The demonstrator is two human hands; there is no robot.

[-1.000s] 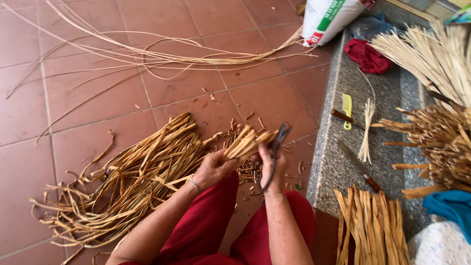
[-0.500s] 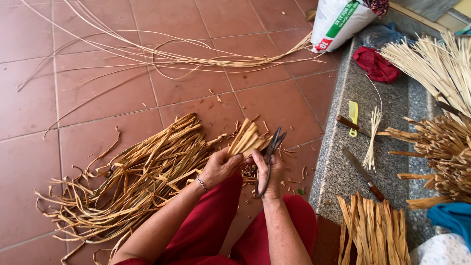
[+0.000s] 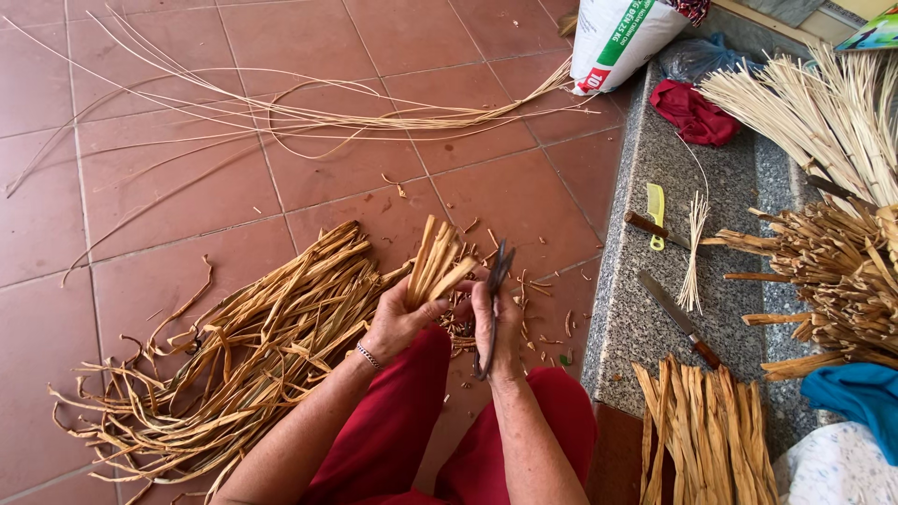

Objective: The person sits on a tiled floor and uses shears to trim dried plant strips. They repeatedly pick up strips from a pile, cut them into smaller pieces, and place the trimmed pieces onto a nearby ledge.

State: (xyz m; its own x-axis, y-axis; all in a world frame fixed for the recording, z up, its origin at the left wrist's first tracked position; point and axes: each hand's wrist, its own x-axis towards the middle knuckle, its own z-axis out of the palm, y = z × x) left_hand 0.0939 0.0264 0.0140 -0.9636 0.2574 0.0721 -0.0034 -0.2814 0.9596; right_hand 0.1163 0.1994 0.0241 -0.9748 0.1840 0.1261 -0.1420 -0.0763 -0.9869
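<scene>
Strips: a short bunch of flat tan strips (image 3: 436, 266) stands up in the left hand (image 3: 400, 318), over the red knees and the tile floor (image 3: 168, 215).
Left hand: the fingers are wrapped tight on the low end of the bunch, and the cut tops fan out above.
Right hand: the right hand (image 3: 505, 323) is closed on the scissors (image 3: 493, 304), which point up just beside the bunch. I cannot tell if the blades are apart.
Doing it well: I think the bunch needs a firm hold low down, with the tops level, and the left fingers kept well under the blades. Small snips look safer than one big one.
Left side: a big pile of long strips (image 3: 234, 355) lies on the floor, touching the left arm. Little room there.
Front: small bits (image 3: 524, 281) lie near the hands. Past them the floor runs out to long thin reeds (image 3: 309, 117), well apart.
Right side: a stone step (image 3: 627, 309) has its edge near the right elbow. On it lie a knife (image 3: 678, 318), a second knife (image 3: 655, 229), a yellow comb (image 3: 657, 215) and more strips (image 3: 702, 430). An arm swung wide could hit them.
</scene>
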